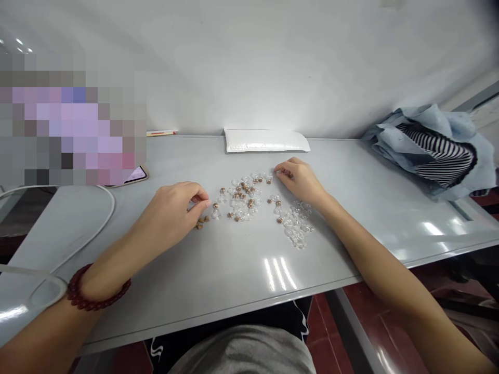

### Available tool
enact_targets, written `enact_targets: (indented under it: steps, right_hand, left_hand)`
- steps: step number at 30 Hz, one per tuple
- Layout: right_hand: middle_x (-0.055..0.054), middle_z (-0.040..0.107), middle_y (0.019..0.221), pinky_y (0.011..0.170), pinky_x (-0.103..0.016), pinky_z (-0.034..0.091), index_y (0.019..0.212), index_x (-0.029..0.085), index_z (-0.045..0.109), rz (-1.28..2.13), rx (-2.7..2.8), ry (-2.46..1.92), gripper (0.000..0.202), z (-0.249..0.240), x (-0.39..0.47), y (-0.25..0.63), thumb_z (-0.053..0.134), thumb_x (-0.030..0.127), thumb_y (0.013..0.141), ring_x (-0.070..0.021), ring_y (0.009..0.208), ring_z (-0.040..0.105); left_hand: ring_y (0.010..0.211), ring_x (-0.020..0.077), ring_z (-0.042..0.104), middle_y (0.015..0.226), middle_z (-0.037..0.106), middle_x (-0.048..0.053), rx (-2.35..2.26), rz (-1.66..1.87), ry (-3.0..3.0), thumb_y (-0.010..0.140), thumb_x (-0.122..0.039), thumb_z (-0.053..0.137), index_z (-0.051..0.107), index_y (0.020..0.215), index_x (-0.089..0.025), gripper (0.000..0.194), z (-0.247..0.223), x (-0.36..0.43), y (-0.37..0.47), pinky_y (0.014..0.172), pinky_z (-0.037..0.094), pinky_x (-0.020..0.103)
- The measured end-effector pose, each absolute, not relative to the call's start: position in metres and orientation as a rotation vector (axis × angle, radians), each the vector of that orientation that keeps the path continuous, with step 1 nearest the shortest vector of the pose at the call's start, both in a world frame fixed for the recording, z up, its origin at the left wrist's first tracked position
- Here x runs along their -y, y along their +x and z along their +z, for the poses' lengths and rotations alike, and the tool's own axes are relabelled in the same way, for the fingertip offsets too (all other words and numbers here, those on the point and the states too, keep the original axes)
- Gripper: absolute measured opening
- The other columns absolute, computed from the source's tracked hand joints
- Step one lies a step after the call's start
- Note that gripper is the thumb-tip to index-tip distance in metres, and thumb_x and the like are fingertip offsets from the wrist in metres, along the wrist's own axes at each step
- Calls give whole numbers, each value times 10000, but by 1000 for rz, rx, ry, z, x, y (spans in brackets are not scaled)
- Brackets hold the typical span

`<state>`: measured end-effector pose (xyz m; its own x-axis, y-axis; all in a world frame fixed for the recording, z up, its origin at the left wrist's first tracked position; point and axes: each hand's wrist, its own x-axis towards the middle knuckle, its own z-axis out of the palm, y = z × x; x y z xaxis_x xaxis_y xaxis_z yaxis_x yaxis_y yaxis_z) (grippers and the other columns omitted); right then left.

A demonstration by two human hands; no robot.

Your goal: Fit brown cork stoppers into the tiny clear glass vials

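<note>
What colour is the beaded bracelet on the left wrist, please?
Dark red; the bracelet shows best in the head view.

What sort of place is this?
Probably a small workroom, though it could be a room at home: a plain grey table stands against a pale wall, with small clear corked bottles spread on it and red floor tiles below.

A glossy grey table (pixel 241 259) bears small corked glass bottles (pixel 244 197).

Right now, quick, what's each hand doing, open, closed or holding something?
Left hand: thumb and fingertips close together; any hold can't be told.
Right hand: fingers bent; any hold can't be told.
</note>
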<state>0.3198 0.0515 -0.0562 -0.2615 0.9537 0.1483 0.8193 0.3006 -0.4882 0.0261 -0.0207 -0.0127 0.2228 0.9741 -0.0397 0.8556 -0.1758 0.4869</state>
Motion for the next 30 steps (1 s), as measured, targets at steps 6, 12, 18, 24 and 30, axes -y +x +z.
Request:
enact_targets:
  steps: [6, 12, 18, 24, 30]
  right_hand:
    - [-148, 618, 1029, 792, -395, 469, 966, 121, 647, 380, 2126, -1685, 193, -53, -49, 327, 560, 247, 848, -212, 802, 586]
    - [-107, 605, 901, 711, -364, 440, 849, 160, 616, 331, 2236, -1779, 111, -45, -45, 335, 513, 197, 835, -199, 746, 549]
    - [-66, 593, 807, 655, -332, 427, 734, 174, 562, 448, 2221, -1710, 65, -38, -45, 331, 542, 115, 754, -167, 689, 535]
    - [-40, 649, 775, 590, -296, 434, 917, 168, 599, 898, 2115, -1379, 101, -20, -18, 310, 567, 256, 880, -138, 628, 558]
    - [-13, 631, 801, 582, -231, 440, 997, 156, 594, 1373, 2095, -975, 105, -10, 19, 279, 525, 197, 931, -91, 630, 548]
  left_hand:
    - [625, 201, 639, 739, 727, 25, -1666, 424, 2048, 845, -384, 470, 621, 760, -228, 233, -11, 23, 28, 612, 467, 317]
    - [683, 203, 658, 771, 728, 20, -1641, 427, 2047, 855, -375, 480, 630, 779, -221, 227, -12, 24, 28, 655, 467, 322]
    - [606, 180, 631, 724, 709, 9, -1600, 447, 2016, 864, -368, 492, 638, 786, -218, 223, -12, 26, 30, 629, 472, 312]
    - [723, 155, 639, 822, 728, 0, -1460, 651, 2007, 875, -340, 557, 672, 846, -224, 165, -13, 33, 43, 646, 488, 247]
    - [712, 137, 631, 806, 723, -33, -1346, 814, 1950, 856, -365, 642, 671, 825, -246, 126, -15, 47, 55, 652, 496, 236]
